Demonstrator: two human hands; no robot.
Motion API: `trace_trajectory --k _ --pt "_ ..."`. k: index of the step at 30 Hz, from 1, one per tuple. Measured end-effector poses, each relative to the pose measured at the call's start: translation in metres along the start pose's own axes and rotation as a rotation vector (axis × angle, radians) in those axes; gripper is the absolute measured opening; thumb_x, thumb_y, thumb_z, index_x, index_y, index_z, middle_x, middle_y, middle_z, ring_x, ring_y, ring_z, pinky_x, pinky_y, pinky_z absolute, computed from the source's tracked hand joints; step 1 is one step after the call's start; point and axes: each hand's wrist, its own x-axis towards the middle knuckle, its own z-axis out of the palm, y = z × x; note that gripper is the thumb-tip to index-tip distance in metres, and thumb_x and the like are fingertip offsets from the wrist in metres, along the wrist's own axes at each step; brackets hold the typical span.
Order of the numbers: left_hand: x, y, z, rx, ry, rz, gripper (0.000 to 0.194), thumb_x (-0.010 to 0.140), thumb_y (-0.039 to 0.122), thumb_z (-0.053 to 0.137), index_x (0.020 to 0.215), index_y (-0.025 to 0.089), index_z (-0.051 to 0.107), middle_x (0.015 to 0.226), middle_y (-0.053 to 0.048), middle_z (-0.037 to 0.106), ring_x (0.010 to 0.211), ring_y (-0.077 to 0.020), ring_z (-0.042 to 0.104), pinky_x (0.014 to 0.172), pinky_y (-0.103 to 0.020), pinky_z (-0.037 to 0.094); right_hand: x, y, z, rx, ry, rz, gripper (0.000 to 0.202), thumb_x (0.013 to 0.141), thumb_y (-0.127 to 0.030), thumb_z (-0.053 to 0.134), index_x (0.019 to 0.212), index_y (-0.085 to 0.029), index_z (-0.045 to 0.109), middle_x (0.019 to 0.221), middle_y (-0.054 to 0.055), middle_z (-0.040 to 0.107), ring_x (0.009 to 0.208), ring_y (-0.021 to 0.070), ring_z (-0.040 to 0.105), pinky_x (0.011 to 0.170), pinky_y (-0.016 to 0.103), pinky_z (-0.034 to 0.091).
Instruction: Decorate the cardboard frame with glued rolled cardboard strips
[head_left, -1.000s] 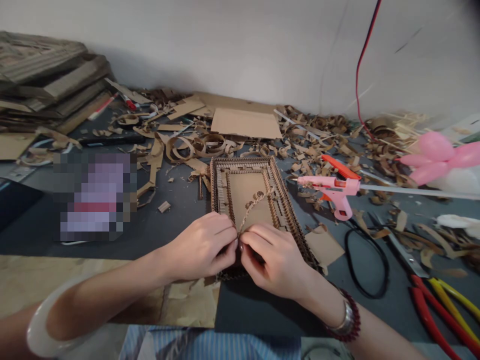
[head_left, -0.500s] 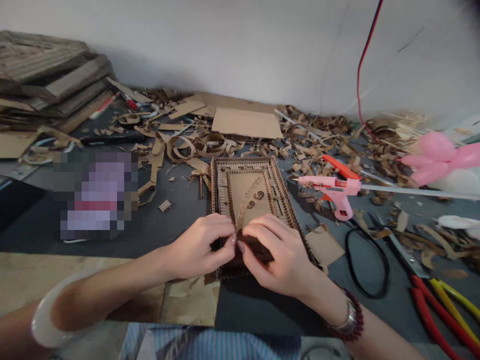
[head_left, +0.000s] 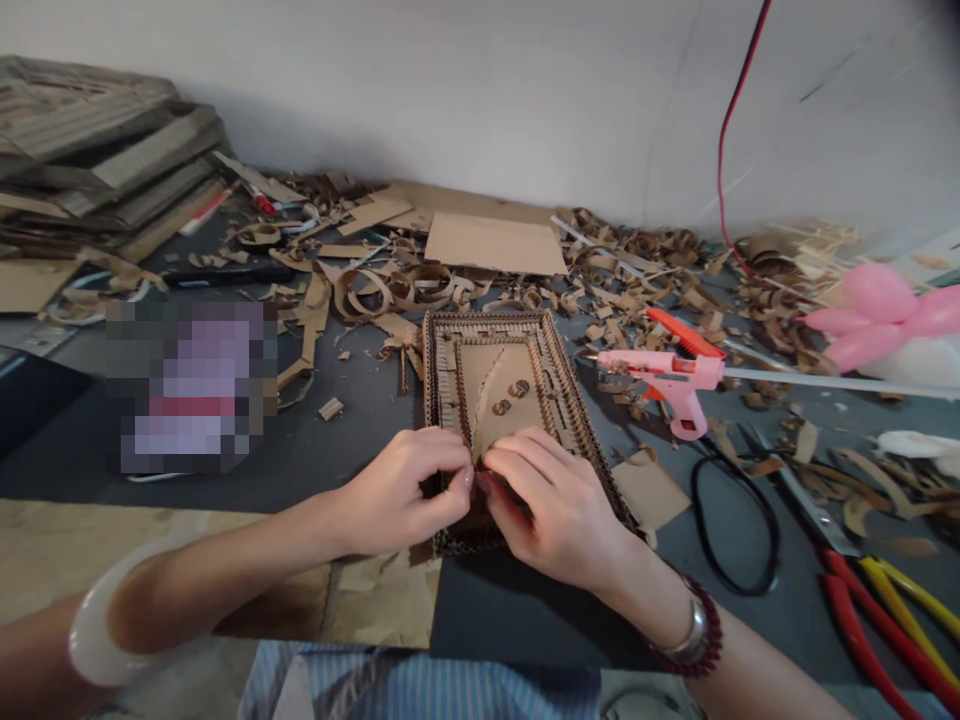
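Note:
A rectangular corrugated cardboard frame (head_left: pixel 439 400) with ridged, stepped borders lies before me, its near end under my hands. On its inner panel a thin curved cardboard strip (head_left: pixel 489 385) stands on edge and runs down to my fingertips. My left hand (head_left: pixel 424 490) is closed in a pinch at the strip's near end. Opposite it, almost touching, my right hand (head_left: pixel 555 500) pinches there too, thumb against forefinger. The fingers hide the strip's end. Two small rolled cardboard coils, an upper coil (head_left: pixel 519 387) and a lower coil (head_left: pixel 501 407), rest right of the strip.
Right of the frame lies a pink glue gun (head_left: pixel 667 375) with a glue stick in its back. Beyond are a black cable (head_left: pixel 697 530), red-handled pliers (head_left: pixel 862 610) and pink balloons (head_left: pixel 877 300). Cardboard scraps (head_left: pixel 397 290) litter the back; stacked cardboard (head_left: pixel 112 150) stands far left.
The right thumb and fingertips have drawn closer together and slightly nearer the left hand. The left hand, the frame and the coils look almost the same.

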Motion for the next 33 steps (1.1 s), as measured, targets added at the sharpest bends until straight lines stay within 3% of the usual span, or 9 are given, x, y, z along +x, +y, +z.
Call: trace_trajectory --k 12,23,33 --pt "0.002 0.002 0.003 0.008 0.015 0.028 0.025 0.077 0.009 0.038 0.053 0.015 0.04 0.049 0.003 0.042 0.05 -0.0085 0.039 0.052 -0.019 0.033 0.0 -0.003 0.002 -0.016 -0.074 0.011 0.018 0.081 -0.012 0.04 0.069 -0.014 0.054 0.066 0.006 0.054 0.067 0.0172 0.045 0.057 0.028 0.041" --pt "0.0 0.002 0.005 0.022 -0.028 0.018 0.021 0.074 0.009 0.039 0.054 0.015 0.043 0.052 0.003 0.044 0.052 -0.0088 0.04 0.057 -0.021 0.035 0.002 -0.004 -0.001 -0.033 -0.035 0.038 0.019 0.076 -0.013 0.043 0.058 -0.017 0.047 0.055 0.002 0.047 0.058 0.0144 0.042 0.051 0.026 0.035" --pt "-0.001 -0.005 0.001 -0.102 0.034 0.002 0.028 0.08 0.013 0.039 0.052 0.015 0.043 0.05 0.003 0.043 0.051 -0.0085 0.041 0.051 -0.019 0.034 0.004 0.002 -0.008 0.105 0.027 0.04 0.004 0.08 -0.012 0.05 0.081 -0.014 0.053 0.076 0.006 0.058 0.072 0.0153 0.051 0.064 0.027 0.045"
